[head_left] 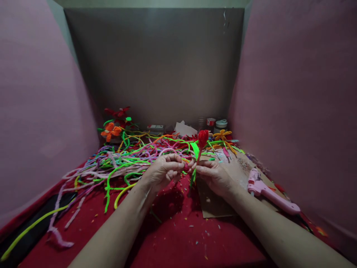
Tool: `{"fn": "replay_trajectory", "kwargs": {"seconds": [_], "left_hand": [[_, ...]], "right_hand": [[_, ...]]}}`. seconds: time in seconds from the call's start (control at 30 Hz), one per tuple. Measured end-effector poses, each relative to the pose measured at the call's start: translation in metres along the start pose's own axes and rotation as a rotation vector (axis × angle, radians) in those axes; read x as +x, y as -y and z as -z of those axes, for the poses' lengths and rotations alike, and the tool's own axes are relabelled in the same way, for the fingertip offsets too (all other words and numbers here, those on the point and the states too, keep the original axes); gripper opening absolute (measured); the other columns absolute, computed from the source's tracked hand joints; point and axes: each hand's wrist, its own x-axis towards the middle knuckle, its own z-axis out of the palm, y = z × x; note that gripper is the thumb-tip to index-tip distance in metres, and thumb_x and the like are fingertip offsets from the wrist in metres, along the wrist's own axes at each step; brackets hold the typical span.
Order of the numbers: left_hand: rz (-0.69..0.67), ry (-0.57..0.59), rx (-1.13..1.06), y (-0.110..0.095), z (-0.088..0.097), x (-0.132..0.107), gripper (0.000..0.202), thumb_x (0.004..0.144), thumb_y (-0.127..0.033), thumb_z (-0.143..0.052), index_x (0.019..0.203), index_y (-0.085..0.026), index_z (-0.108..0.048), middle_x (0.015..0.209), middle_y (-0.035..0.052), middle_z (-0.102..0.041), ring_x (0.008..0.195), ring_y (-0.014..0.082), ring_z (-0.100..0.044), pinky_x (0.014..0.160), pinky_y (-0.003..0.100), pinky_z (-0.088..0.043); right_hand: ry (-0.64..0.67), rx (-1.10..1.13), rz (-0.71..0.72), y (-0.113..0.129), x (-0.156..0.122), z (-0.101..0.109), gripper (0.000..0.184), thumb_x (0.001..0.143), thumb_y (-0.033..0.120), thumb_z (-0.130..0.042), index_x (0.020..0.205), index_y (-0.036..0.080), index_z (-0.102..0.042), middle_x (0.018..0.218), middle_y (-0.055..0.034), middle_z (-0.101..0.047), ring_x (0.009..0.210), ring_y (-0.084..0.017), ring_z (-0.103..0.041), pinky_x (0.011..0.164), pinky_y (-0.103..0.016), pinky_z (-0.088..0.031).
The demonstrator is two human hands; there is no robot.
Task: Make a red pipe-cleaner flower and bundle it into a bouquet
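My right hand (213, 175) is closed in a pinch around a red pipe-cleaner flower (203, 139), held upright with its bloom above my fingers. A bright green leaf (195, 149) stands beside the bloom, and green stem ends (193, 179) hang below the grip. Just to the left, my left hand (166, 169) is also pinched, its fingertips almost meeting those of the right. A bit of dark red shows between the two hands, but what the left fingers hold is too small to make out.
Loose coloured pipe cleaners (131, 160) pile up on the left and centre of the red cloth (178, 242). A pink glue gun (275, 195) lies on cardboard (216, 206) at right. Orange flowers (111, 131), a lidded jar (221, 125) and white paper (185, 129) stand behind.
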Motion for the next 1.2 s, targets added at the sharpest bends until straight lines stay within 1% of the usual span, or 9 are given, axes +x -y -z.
{"fn": "replay_trajectory", "kwargs": {"seconds": [0.27, 0.5, 0.7, 0.83, 0.9, 1.0, 1.07, 1.13, 1.2], "left_hand": [[0.033, 0.076, -0.009, 0.003, 0.001, -0.001, 0.018, 0.058, -0.005, -0.067, 0.069, -0.013, -0.055, 0.066, -0.0004, -0.06, 0.053, 0.0046, -0.051, 0.044, 0.015, -0.033], [0.042, 0.141, 0.038, 0.003, -0.011, -0.007, 0.018, 0.055, -0.003, -0.063, 0.065, -0.013, -0.051, 0.065, -0.0032, -0.054, 0.045, 0.0014, -0.04, 0.039, 0.015, -0.029], [0.023, 0.086, 0.062, 0.003, -0.015, -0.009, 0.022, 0.054, -0.004, -0.067, 0.068, -0.014, -0.053, 0.07, -0.0025, -0.054, 0.053, 0.0043, -0.046, 0.047, 0.018, -0.037], [-0.118, 0.067, 0.212, 0.004, -0.012, -0.006, 0.016, 0.063, -0.018, -0.069, 0.075, -0.014, -0.06, 0.065, -0.0022, -0.055, 0.051, 0.0056, -0.046, 0.049, 0.019, -0.036], [-0.207, -0.012, 0.384, 0.005, -0.012, -0.004, 0.015, 0.069, -0.027, -0.065, 0.068, -0.013, -0.06, 0.058, -0.0021, -0.053, 0.05, 0.0068, -0.045, 0.05, 0.02, -0.035], [-0.325, -0.162, 0.646, 0.008, -0.015, -0.002, 0.028, 0.078, -0.034, -0.055, 0.059, -0.013, -0.059, 0.054, -0.0014, -0.051, 0.051, 0.0091, -0.045, 0.053, 0.022, -0.035], [-0.435, -0.216, 0.779, 0.014, -0.018, -0.001, 0.024, 0.081, -0.031, -0.052, 0.065, -0.014, -0.06, 0.061, 0.0, -0.055, 0.06, 0.0114, -0.049, 0.059, 0.023, -0.038], [-0.537, -0.218, 0.885, 0.022, -0.021, -0.001, 0.012, 0.08, -0.026, -0.054, 0.077, -0.017, -0.06, 0.074, 0.0014, -0.059, 0.07, 0.0138, -0.053, 0.068, 0.024, -0.04], [-0.588, -0.226, 0.997, 0.032, -0.023, -0.001, 0.009, 0.077, -0.025, -0.058, 0.085, -0.02, -0.057, 0.08, 0.0022, -0.06, 0.074, 0.0159, -0.054, 0.07, 0.026, -0.04]], "right_hand": [[-0.025, 0.023, -0.008, -0.002, 0.0, 0.0, 0.013, 0.064, 0.023, -0.072, 0.076, 0.02, -0.073, 0.074, -0.0019, -0.07, 0.066, -0.014, -0.059, 0.071, -0.029, -0.043], [-0.051, 0.02, 0.005, -0.002, 0.0, 0.001, 0.015, 0.063, 0.025, -0.073, 0.077, 0.019, -0.073, 0.07, -0.0023, -0.069, 0.064, -0.014, -0.059, 0.067, -0.029, -0.042], [-0.048, 0.03, 0.014, -0.001, 0.0, 0.0, 0.016, 0.064, 0.024, -0.072, 0.079, 0.019, -0.072, 0.07, -0.002, -0.069, 0.067, -0.015, -0.059, 0.069, -0.029, -0.044], [-0.056, 0.022, 0.051, -0.001, 0.0, -0.001, 0.013, 0.066, 0.024, -0.07, 0.077, 0.019, -0.072, 0.075, -0.0025, -0.07, 0.074, -0.017, -0.06, 0.073, -0.031, -0.044], [-0.091, 0.025, 0.071, 0.0, 0.001, -0.003, 0.012, 0.067, 0.024, -0.069, 0.078, 0.02, -0.071, 0.077, -0.0025, -0.07, 0.076, -0.017, -0.06, 0.073, -0.031, -0.044], [-0.155, 0.032, 0.084, 0.0, 0.001, -0.004, 0.01, 0.068, 0.023, -0.069, 0.077, 0.02, -0.07, 0.076, -0.0013, -0.069, 0.071, -0.015, -0.059, 0.069, -0.028, -0.043], [-0.193, 0.032, 0.081, -0.001, 0.0, -0.005, 0.009, 0.067, 0.022, -0.07, 0.076, 0.02, -0.07, 0.073, -0.0005, -0.068, 0.066, -0.014, -0.057, 0.065, -0.027, -0.042], [-0.237, 0.039, 0.08, -0.002, -0.001, -0.007, 0.009, 0.065, 0.022, -0.071, 0.074, 0.019, -0.07, 0.07, -0.0003, -0.067, 0.066, -0.014, -0.056, 0.063, -0.026, -0.041], [-0.273, 0.062, 0.07, -0.003, -0.001, -0.009, 0.009, 0.063, 0.022, -0.072, 0.07, 0.019, -0.069, 0.068, -0.0003, -0.066, 0.066, -0.015, -0.056, 0.063, -0.027, -0.041]]}}
